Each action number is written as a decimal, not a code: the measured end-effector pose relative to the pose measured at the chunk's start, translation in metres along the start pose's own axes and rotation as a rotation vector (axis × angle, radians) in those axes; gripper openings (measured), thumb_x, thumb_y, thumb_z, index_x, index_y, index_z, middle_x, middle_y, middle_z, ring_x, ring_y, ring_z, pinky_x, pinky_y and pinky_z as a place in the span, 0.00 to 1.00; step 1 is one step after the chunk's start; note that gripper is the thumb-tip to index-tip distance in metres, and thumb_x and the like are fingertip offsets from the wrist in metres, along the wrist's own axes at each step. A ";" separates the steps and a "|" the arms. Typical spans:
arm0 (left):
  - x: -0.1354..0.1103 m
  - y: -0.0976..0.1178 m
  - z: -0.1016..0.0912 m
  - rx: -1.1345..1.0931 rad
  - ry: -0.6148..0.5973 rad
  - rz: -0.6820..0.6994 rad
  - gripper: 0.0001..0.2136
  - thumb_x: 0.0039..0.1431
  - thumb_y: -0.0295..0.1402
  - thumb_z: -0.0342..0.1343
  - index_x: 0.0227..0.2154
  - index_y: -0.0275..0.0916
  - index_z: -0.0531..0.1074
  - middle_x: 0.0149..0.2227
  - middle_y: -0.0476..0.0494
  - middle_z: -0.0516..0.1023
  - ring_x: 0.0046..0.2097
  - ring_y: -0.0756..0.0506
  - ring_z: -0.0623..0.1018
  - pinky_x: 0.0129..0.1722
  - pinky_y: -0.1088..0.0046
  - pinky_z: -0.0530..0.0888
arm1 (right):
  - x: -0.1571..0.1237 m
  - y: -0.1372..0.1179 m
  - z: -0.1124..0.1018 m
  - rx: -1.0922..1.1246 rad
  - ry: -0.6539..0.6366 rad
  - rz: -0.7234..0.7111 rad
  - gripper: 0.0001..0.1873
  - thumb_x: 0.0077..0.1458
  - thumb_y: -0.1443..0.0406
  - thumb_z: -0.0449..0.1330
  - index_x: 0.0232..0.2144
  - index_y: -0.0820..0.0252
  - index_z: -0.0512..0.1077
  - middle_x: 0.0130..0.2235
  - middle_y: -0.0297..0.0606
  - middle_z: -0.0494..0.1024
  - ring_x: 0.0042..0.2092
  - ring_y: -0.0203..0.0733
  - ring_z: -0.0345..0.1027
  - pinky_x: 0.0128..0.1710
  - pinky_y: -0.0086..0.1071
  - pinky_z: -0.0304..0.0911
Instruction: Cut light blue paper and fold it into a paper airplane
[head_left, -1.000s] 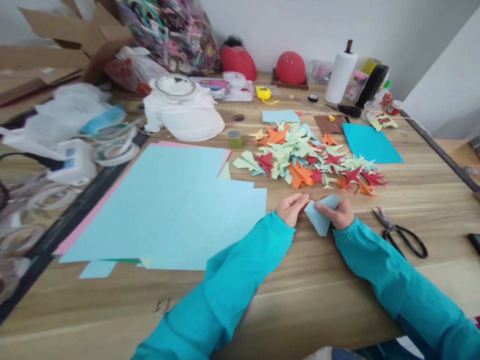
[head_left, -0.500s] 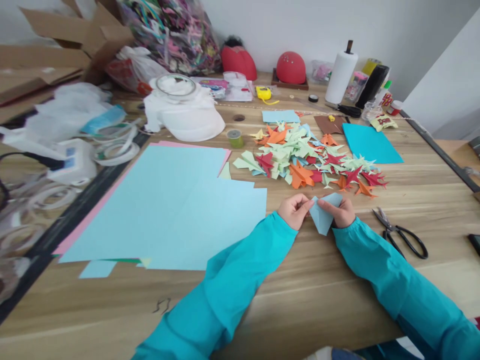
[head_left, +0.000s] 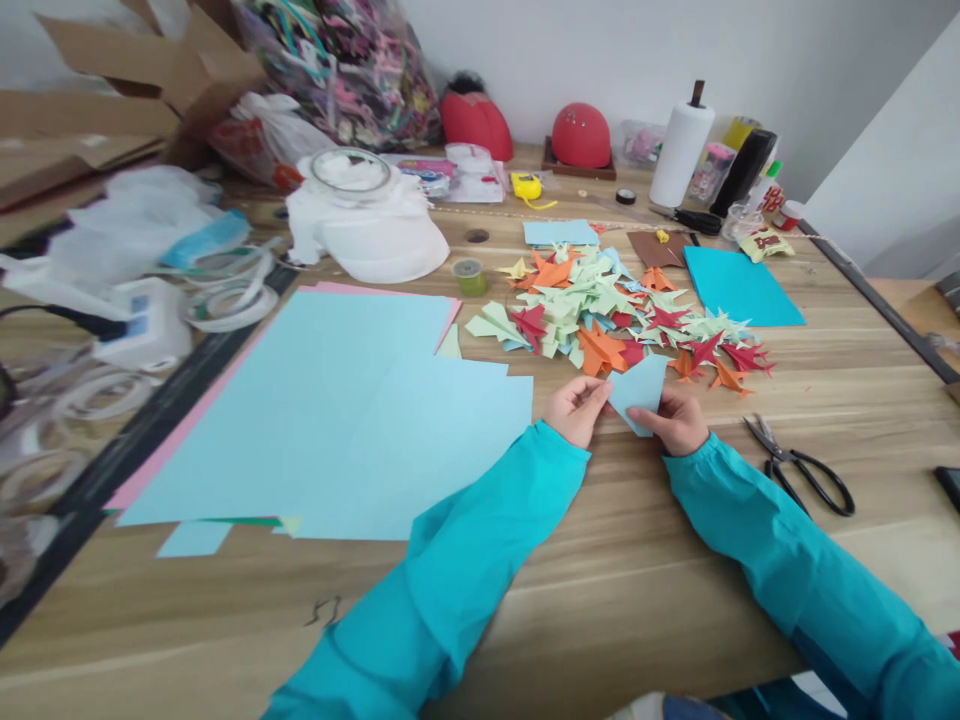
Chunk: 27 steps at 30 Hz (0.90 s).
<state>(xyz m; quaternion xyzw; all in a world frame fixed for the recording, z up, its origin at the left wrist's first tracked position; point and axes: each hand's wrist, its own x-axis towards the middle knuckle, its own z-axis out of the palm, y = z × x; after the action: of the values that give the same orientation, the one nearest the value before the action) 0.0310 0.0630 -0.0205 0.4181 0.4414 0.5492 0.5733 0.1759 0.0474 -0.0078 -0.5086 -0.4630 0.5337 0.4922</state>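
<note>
Both hands hold a small folded piece of light blue paper (head_left: pixel 637 392) just above the wooden table (head_left: pixel 600 600). My left hand (head_left: pixel 576 410) pinches its left corner. My right hand (head_left: pixel 679 420) grips its lower right edge with curled fingers. Both arms wear teal sleeves. Right behind the paper lies a pile of folded paper shapes (head_left: pixel 611 310) in green, red and orange.
Large light blue sheets (head_left: pixel 337 420) over pink ones lie to the left. Black scissors (head_left: pixel 802 468) rest at the right. A teal sheet (head_left: pixel 739 285), paper towel roll (head_left: pixel 681 150), white cloth with a glass bowl (head_left: pixel 364 220), tape rolls and boxes crowd the back and left.
The folded blue paper has been turned and raised slightly, its flat face now showing more upright between my hands. Both hands shifted a little toward the pile.
</note>
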 end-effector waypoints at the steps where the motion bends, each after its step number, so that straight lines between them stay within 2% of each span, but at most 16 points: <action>1: 0.000 -0.001 0.000 -0.002 -0.003 -0.005 0.20 0.37 0.51 0.62 0.23 0.36 0.71 0.16 0.52 0.71 0.21 0.51 0.72 0.24 0.74 0.69 | 0.001 0.000 -0.001 0.009 0.015 0.000 0.19 0.25 0.57 0.72 0.24 0.60 0.76 0.24 0.33 0.77 0.25 0.38 0.67 0.24 0.32 0.64; 6: -0.001 -0.004 0.001 0.034 -0.080 -0.038 0.20 0.33 0.49 0.65 0.19 0.37 0.68 0.17 0.51 0.71 0.21 0.51 0.72 0.23 0.75 0.69 | 0.004 0.003 -0.003 0.075 0.161 0.000 0.17 0.28 0.57 0.71 0.21 0.60 0.72 0.17 0.29 0.71 0.18 0.33 0.60 0.17 0.29 0.57; 10: -0.001 -0.005 0.000 0.044 -0.181 -0.065 0.19 0.33 0.48 0.66 0.20 0.36 0.71 0.18 0.50 0.73 0.23 0.50 0.73 0.24 0.74 0.71 | 0.002 0.001 -0.001 0.175 0.245 -0.014 0.23 0.26 0.59 0.72 0.28 0.59 0.72 0.18 0.28 0.71 0.18 0.32 0.61 0.18 0.29 0.59; 15: -0.001 -0.005 -0.002 -0.027 -0.219 -0.169 0.22 0.35 0.49 0.65 0.27 0.34 0.76 0.22 0.45 0.77 0.23 0.50 0.74 0.28 0.71 0.73 | 0.000 -0.002 -0.001 0.088 0.234 -0.059 0.27 0.28 0.59 0.72 0.34 0.58 0.71 0.25 0.30 0.75 0.20 0.33 0.63 0.20 0.30 0.62; 19: -0.002 0.002 -0.002 -0.021 -0.206 -0.172 0.22 0.33 0.49 0.66 0.26 0.34 0.76 0.21 0.46 0.76 0.24 0.50 0.74 0.29 0.72 0.74 | 0.002 0.002 -0.003 -0.010 0.222 -0.152 0.28 0.27 0.59 0.72 0.36 0.58 0.71 0.33 0.35 0.77 0.26 0.36 0.68 0.24 0.31 0.64; 22: -0.005 0.008 -0.001 0.002 -0.238 -0.179 0.22 0.32 0.49 0.66 0.24 0.33 0.75 0.21 0.47 0.76 0.25 0.50 0.74 0.30 0.72 0.74 | 0.003 0.006 -0.005 -0.096 0.223 -0.213 0.29 0.26 0.58 0.72 0.35 0.59 0.70 0.33 0.37 0.77 0.33 0.41 0.70 0.32 0.33 0.66; 27: -0.004 0.005 -0.002 0.031 -0.258 -0.153 0.23 0.35 0.50 0.64 0.26 0.32 0.75 0.21 0.46 0.76 0.25 0.49 0.75 0.29 0.72 0.74 | 0.004 0.008 -0.008 -0.176 0.169 -0.235 0.30 0.27 0.58 0.72 0.36 0.59 0.69 0.34 0.39 0.78 0.36 0.43 0.72 0.35 0.35 0.67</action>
<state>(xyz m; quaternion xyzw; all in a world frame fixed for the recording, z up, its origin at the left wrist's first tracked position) 0.0277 0.0588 -0.0156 0.4591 0.4034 0.4387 0.6589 0.1834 0.0502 -0.0161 -0.5349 -0.5214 0.3852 0.5419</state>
